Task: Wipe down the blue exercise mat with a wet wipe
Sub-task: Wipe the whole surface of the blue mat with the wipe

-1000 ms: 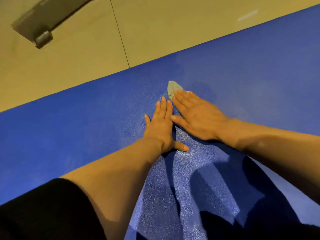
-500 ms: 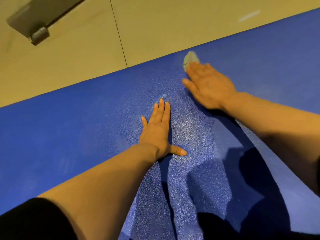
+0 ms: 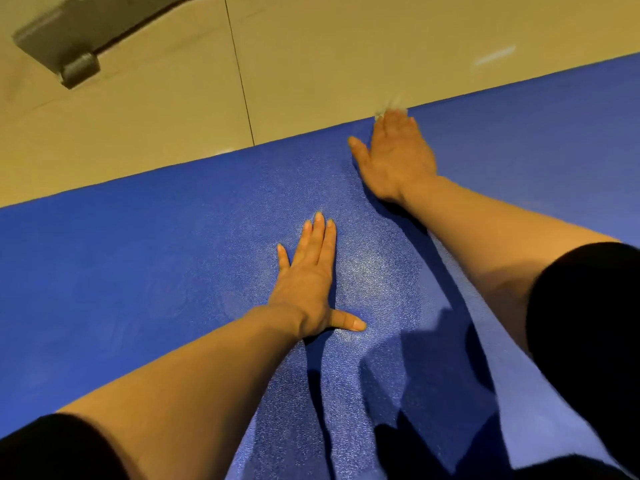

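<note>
The blue exercise mat lies across the floor and fills most of the view. My left hand lies flat on its middle, fingers straight and thumb spread to the right. My right hand is stretched out flat at the mat's far edge, pressing the pale wet wipe under its fingers. Only a blurred tip of the wipe shows beyond the fingertips, over the mat's edge. A damp, shiny streak runs on the mat between the two hands.
Beige tiled floor lies beyond the mat's far edge, with a dark seam line running away. A grey metal piece sits on the floor at the top left. My black sleeves show at the bottom left and at the right.
My right hand has slid the wipe away from me, from beside my left hand out to the mat's far edge. My left hand has stayed flat in place.
</note>
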